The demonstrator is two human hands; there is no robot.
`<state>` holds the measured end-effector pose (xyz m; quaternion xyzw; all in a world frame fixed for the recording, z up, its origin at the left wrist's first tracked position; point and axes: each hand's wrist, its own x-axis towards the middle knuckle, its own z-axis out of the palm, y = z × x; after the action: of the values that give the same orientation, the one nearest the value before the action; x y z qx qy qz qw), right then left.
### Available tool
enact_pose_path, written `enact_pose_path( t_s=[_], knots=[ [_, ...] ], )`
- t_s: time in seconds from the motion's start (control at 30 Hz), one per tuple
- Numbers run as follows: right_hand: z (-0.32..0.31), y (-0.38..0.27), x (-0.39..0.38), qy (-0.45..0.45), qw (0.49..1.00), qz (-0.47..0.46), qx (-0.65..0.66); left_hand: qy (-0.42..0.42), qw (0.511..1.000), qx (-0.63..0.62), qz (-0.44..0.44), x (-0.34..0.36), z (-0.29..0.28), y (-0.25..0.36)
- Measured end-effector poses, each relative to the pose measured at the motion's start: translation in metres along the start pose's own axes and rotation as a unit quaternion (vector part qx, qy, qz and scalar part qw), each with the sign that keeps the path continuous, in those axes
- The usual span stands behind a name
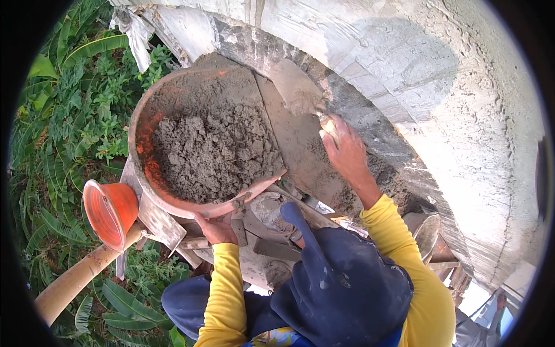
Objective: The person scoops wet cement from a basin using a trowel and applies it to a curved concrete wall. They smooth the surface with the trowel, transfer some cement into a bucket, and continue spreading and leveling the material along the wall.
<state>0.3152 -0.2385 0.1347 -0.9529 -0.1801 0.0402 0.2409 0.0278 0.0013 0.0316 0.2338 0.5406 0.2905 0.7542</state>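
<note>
A wide orange tub point(263, 186) caked with cement holds a heap of wet grey mortar point(211, 151). At its near side my left hand point(218, 230) grips the outside just under the rim, its fingers partly hidden beneath. My right hand point(346, 151) is closed round the pale handle of a trowel point(298, 87), right of the tub. The trowel's mortar-smeared blade points up and left, over a mortar-covered board point(283, 130) between tub and wall. I cannot tell whether the blade touches the surface.
A curved concrete wall point(404, 75) rises along the right. Left of the tub, a small orange bucket point(110, 214) sits by a bamboo pole point(87, 274). Wooden planks point(159, 222) lie under the tub. Green plants point(69, 139) grow below, and dark blue cloth point(347, 283) fills the near middle.
</note>
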Motion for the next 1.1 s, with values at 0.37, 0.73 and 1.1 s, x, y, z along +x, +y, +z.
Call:
enact_pose_path(
  t_s=[0.37,0.73,1.1],
  knots=[
    [0.077,0.005,-0.091,-0.189,0.949,0.205,0.148,-0.012,0.998,0.055,0.032,0.006,-0.002,-0.002],
    [0.037,0.071,-0.174,-0.093,0.832,0.404,0.368,0.0,0.999,0.032,0.04,0.008,-0.004,-0.001],
    [0.108,-0.015,0.019,-0.16,0.946,0.214,0.184,-0.01,0.999,0.039,0.03,0.007,-0.004,-0.002]
  ],
)
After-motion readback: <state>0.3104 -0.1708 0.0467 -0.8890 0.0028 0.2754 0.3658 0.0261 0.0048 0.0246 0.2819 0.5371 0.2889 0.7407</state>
